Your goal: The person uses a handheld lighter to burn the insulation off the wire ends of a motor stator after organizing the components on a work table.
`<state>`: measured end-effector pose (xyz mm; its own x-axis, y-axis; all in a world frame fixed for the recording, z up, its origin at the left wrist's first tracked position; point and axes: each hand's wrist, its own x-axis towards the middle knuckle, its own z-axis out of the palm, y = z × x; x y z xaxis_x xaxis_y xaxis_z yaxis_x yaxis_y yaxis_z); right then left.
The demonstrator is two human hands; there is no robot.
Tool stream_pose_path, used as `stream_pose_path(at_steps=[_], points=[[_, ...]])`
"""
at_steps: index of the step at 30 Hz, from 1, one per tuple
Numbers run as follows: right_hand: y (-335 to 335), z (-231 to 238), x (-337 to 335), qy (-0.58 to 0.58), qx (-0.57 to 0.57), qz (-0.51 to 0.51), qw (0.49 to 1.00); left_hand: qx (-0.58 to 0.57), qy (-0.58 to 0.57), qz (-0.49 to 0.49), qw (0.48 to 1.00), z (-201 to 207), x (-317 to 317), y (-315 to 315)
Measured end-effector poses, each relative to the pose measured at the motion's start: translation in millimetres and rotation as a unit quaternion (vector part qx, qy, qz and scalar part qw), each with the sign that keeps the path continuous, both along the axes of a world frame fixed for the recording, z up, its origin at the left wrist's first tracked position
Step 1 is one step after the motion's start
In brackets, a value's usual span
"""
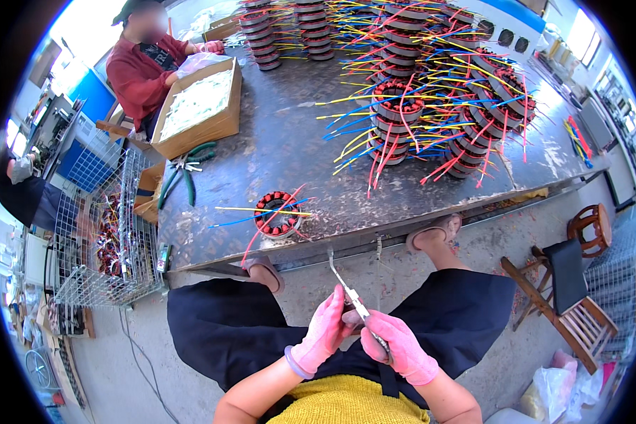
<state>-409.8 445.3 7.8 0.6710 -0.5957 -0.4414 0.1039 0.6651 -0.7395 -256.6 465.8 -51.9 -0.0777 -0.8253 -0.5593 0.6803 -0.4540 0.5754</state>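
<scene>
Just off the near edge of the table [283,141], the gloved right hand [403,346] pinches a slim pale tool [359,305], while the left hand [321,333] meets its side, whether gripping I cannot tell; a loosened pinch could let it slip down beside the table. Its long axis slants, the thin tip pointing tableward and slightly left, the other end away from the table.

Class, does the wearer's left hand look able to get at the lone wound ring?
Probably yes: nothing seems to block the ring, but the left hand holds a slim object.
</scene>
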Motion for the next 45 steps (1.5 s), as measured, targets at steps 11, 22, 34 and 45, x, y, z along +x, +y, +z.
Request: stream_pose_path(at_steps=[11,22,34,45], points=[[-1,-1,1,0.002,-0.021,0.003,1.000,0.002,-0.023,0.034,0.999,-2,-4,0],[1,-8,1,-0.007,0.007,-0.013,1.000,-0.034,-0.008,0.007,0.999,-8,0,4],[1,-9,-1,-0.012,-0.014,-0.018,1.000,-0.056,-0.005,0.003,0.998,-5,-4,6],[0,-5,-2,-0.009,-0.033,-0.010,0.999,-0.041,-0.009,-0.006,0.999,-7,-5,5]])
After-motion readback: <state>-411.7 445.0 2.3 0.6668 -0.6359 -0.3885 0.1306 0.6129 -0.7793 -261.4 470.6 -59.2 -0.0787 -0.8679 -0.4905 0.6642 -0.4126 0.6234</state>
